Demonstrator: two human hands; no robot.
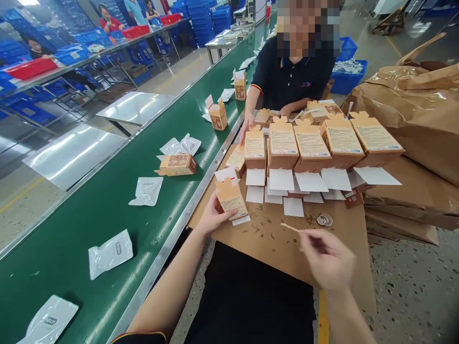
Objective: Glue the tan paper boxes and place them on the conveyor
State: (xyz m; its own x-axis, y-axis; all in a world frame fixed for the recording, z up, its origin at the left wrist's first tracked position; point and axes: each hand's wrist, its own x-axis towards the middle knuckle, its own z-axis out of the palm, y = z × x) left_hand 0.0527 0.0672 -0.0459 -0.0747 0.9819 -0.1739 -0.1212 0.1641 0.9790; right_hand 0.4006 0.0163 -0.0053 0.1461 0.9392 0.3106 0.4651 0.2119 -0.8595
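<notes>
My left hand (211, 215) is closed around a small tan carton (231, 199), its top flaps up and a white flap showing underneath. In my right hand (328, 258) a thin pale stick (289, 227) is pinched, its tip pointing left above the cardboard sheet (265, 248). Beyond the tip lies a small clear round dish (324, 220), with brown specks beside it. Wet-looking marks spot the cardboard between my hands. Several tan cartons (283, 143) with raised flaps stand in a row past them, white flaps hanging toward me.
A green conveyor belt (118, 200) runs along my left, carrying silver pouches (111, 253) and cartons (179, 165). Across the work surface sits a co-worker (294, 81), one hand near the cartons. Large brown paper bags (412, 105) are piled at right.
</notes>
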